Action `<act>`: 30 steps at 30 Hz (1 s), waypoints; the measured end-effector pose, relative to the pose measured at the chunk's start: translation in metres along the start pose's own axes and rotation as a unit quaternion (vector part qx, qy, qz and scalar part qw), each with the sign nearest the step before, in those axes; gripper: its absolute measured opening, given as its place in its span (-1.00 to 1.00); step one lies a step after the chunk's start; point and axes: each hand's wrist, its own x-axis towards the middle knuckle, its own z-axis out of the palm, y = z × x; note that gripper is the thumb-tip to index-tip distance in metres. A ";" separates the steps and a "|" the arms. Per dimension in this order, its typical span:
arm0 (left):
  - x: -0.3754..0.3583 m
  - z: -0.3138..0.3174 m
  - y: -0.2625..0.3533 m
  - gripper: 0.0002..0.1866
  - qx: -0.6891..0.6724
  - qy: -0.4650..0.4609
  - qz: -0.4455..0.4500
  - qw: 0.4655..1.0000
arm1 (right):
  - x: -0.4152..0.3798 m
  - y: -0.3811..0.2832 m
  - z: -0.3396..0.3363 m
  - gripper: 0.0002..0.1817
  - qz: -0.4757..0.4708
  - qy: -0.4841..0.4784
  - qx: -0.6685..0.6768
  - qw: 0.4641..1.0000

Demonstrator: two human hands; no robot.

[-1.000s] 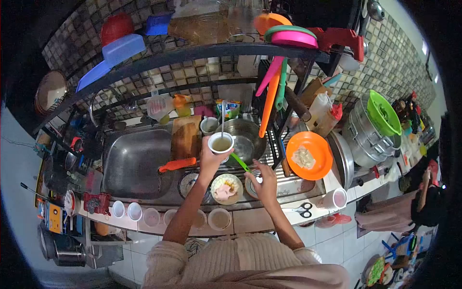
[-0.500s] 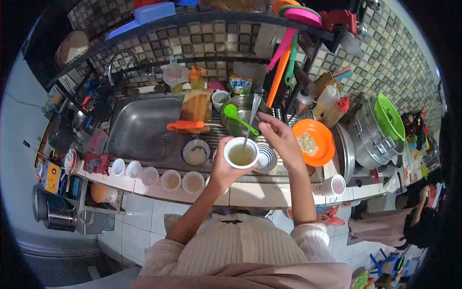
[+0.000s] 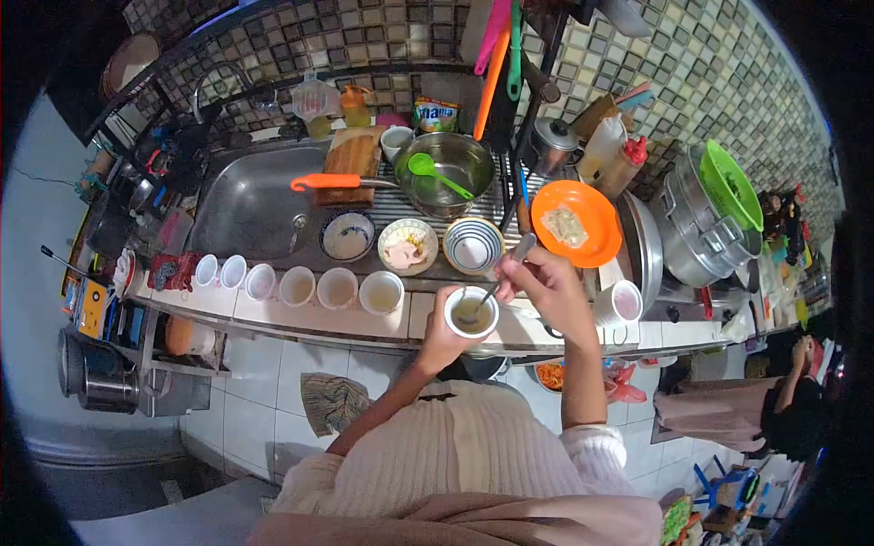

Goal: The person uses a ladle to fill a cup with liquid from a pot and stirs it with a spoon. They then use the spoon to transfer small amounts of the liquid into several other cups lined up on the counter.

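A small white cup (image 3: 472, 312) with a yellowish liquid is in my left hand (image 3: 441, 338), whose fingers wrap round its side. My right hand (image 3: 546, 289) pinches the handle of a metal spoon (image 3: 492, 289), and the spoon's bowl dips into the liquid. Just behind the cup stand a blue-striped bowl (image 3: 474, 247) and a patterned bowl (image 3: 407, 247) with pinkish and yellow contents. Left of the cup, several plastic cups (image 3: 381, 293) with pale contents line the counter edge. A stack of cups (image 3: 619, 302) lies right of my right hand.
A steel pan (image 3: 446, 175) holds a green spoon. Beside it are a cutting board (image 3: 353, 156), a sink (image 3: 250, 214) and an orange plate (image 3: 605, 218). Steamer pots (image 3: 696, 227) stand at right. Another person (image 3: 728, 414) is at the far right.
The spoon has gone from upright to slanted, and my right hand now grips its handle. Cup and hands are lower in view, which has shifted, showing more bowls.
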 end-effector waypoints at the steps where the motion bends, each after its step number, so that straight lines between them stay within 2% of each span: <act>1: -0.002 0.002 -0.009 -0.27 0.000 0.002 -0.001 1.000 | -0.005 0.007 0.000 -0.80 -0.010 0.018 0.038 0.999; 3: -0.010 0.003 -0.019 -0.27 0.018 0.056 -0.001 0.998 | -0.013 0.024 0.002 -0.80 0.006 0.014 0.031 0.999; 5: -0.013 0.002 -0.021 -0.27 0.048 0.091 -0.005 0.995 | -0.016 0.038 0.010 -0.86 -0.021 0.008 -0.178 0.984; 6: -0.012 0.000 -0.025 -0.26 0.089 0.122 0.022 0.988 | -0.015 0.048 0.015 -0.84 -0.050 -0.004 -0.249 0.967; 7: -0.009 -0.003 -0.030 -0.26 0.130 0.155 0.050 0.978 | -0.013 0.054 0.021 -0.84 -0.052 -0.008 -0.249 0.967; 9: -0.007 -0.008 -0.040 -0.24 0.138 0.163 0.059 0.975 | -0.007 0.062 0.035 -0.83 -0.167 0.029 -0.330 0.929; 10: -0.005 -0.010 -0.044 -0.24 0.156 0.175 0.069 0.970 | -0.004 0.064 0.040 -0.85 -0.143 0.040 -0.310 0.939; 13: -0.002 -0.017 -0.056 -0.22 0.168 0.195 0.067 0.964 | 0.007 0.067 0.054 -0.87 -0.185 -0.002 -0.303 0.935; 14: -0.001 -0.018 -0.060 -0.22 0.160 0.191 0.071 0.966 | 0.007 0.063 0.056 -0.87 -0.192 -0.048 -0.296 0.934; 15: 0.000 -0.020 -0.066 -0.21 0.150 0.187 0.073 0.968 | 0.008 0.064 0.055 -0.87 -0.193 -0.046 -0.296 0.934; 17: 0.001 -0.023 -0.081 -0.20 0.114 0.175 0.062 0.976 | 0.007 0.069 0.051 -0.87 -0.193 -0.136 -0.309 0.921; 19: 0.000 -0.020 -0.059 -0.20 0.114 0.170 0.069 0.976 | 0.006 0.054 0.044 -0.87 -0.161 -0.135 -0.314 0.926; 21: 0.001 -0.020 -0.057 -0.21 0.125 0.173 0.060 0.975 | 0.011 0.051 0.040 -0.88 -0.094 -0.076 -0.340 0.933; 22: 0.000 -0.020 -0.057 -0.21 0.137 0.172 0.055 0.974 | 0.015 0.054 0.040 -0.88 -0.106 -0.060 -0.373 0.920; 25: -0.001 -0.021 -0.057 -0.23 0.146 0.161 0.051 0.975 | 0.022 0.061 0.048 -0.87 -0.152 -0.060 -0.343 0.925; 30: 0.001 -0.022 -0.060 -0.27 0.092 0.146 0.046 0.984 | 0.022 0.057 0.041 -0.82 -0.153 -0.111 -0.339 0.922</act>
